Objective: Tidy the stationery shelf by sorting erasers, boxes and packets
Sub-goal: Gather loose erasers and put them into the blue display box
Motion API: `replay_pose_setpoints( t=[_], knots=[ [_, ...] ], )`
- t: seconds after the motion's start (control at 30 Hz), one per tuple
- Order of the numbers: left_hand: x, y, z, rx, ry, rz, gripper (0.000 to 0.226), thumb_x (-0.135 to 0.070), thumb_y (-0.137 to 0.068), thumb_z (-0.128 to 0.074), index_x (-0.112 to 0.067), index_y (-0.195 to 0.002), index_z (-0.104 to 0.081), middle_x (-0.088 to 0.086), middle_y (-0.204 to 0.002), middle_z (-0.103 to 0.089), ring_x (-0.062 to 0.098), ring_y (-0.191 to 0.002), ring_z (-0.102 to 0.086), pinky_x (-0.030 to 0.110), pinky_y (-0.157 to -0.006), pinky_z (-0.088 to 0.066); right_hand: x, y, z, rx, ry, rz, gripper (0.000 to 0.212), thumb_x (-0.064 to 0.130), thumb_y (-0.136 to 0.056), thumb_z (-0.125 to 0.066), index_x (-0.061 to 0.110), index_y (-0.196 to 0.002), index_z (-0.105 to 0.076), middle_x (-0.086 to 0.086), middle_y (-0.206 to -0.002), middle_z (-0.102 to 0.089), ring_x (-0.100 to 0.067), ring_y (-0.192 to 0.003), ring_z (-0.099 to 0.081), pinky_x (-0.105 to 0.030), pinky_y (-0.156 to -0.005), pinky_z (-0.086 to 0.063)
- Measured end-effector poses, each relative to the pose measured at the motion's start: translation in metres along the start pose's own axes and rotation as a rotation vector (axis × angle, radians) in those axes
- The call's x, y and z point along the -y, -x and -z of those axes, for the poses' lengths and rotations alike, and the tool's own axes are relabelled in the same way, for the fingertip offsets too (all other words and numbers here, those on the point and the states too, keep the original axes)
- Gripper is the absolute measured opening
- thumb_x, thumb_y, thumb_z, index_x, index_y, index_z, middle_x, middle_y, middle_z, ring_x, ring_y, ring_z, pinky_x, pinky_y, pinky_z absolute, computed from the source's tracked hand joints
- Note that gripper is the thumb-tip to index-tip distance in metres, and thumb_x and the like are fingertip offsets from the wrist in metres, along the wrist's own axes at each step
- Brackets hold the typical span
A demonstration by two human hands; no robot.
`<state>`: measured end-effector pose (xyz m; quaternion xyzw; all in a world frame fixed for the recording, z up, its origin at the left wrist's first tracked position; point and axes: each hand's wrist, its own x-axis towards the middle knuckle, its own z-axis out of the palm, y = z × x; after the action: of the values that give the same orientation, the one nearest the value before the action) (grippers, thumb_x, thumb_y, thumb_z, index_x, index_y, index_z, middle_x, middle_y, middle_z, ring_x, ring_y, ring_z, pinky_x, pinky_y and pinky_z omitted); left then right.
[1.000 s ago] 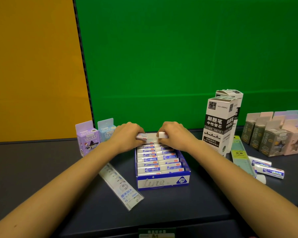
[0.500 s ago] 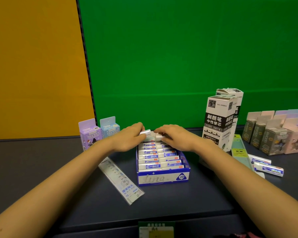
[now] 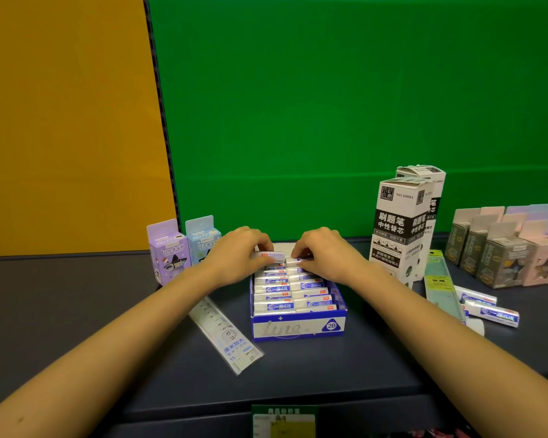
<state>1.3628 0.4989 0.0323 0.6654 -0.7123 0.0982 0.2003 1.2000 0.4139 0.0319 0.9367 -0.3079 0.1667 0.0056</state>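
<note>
Now our left hand [image 3: 238,256] pinches small white eraser [image 3: 268,256], right hand [image 3: 325,256] pinches second eraser [image 3: 295,261], above back of blue-white cardboard box [image 3: 298,328], so we fill rows neatly.

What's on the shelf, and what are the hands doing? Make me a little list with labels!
Left hand: pinches the back-left eraser at the box's far end
Right hand: pinches the back-right eraser beside it
Eraser box: blue and white, open, two rows of wrapped erasers
Left of box: clear ruler lying flat; purple packet and blue packet standing
Right of box: tall refill boxes, green ruler packet, loose erasers, small star boxes
</note>
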Motion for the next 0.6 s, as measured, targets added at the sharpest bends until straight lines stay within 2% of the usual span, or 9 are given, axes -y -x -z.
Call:
replay_pose_setpoints(
  t=[0.17,0.33,0.43,0.6],
  knots=[
    [-0.001,-0.001,-0.004,-0.079,-0.025,0.008,0.031,-0.038,-0.083,-0.062,-0.017,-0.105,-0.068,0.001,-0.107,-0.069,0.017,-0.095,-0.059,0.029,-0.076,-0.045,0.002,0.004,0.002,0.028,0.015,-0.029,0.031,0.012,-0.088,-0.052,0.018,-0.114,-0.066,-0.005,-0.119,-0.065,-0.025,-0.108,-0.059,-0.040,-0.092,-0.050],
    [-0.004,-0.002,-0.006,-0.110,-0.088,0.012,0.031,-0.040,-0.082,-0.062,-0.019,-0.104,-0.070,-0.002,-0.108,-0.071,0.017,-0.097,-0.063,0.031,-0.076,-0.049,0.004,0.013,-0.001,0.020,0.100,-0.043,0.035,0.010,-0.090,-0.044,0.022,-0.119,-0.060,-0.003,-0.124,-0.056,-0.026,-0.111,-0.054,-0.037,-0.083,-0.046],
    [-0.006,-0.002,-0.008,-0.087,-0.115,0.018,0.028,-0.040,-0.082,-0.062,-0.021,-0.100,-0.072,-0.003,-0.104,-0.073,0.017,-0.093,-0.064,0.028,-0.070,-0.046,0.004,0.016,0.001,0.032,0.098,-0.050,0.035,0.012,-0.091,-0.043,0.021,-0.120,-0.059,-0.003,-0.127,-0.055,-0.026,-0.113,-0.053,-0.036,-0.083,-0.044],
    [-0.005,-0.001,-0.007,-0.038,-0.179,-0.008,0.027,-0.037,-0.087,-0.056,-0.024,-0.106,-0.070,-0.004,-0.109,-0.072,0.019,-0.097,-0.064,0.031,-0.076,-0.050,0.004,0.018,0.002,0.058,0.079,-0.064,0.036,0.012,-0.091,-0.042,0.021,-0.121,-0.058,-0.003,-0.129,-0.055,-0.027,-0.115,-0.052,-0.039,-0.088,-0.045]
  ],
)
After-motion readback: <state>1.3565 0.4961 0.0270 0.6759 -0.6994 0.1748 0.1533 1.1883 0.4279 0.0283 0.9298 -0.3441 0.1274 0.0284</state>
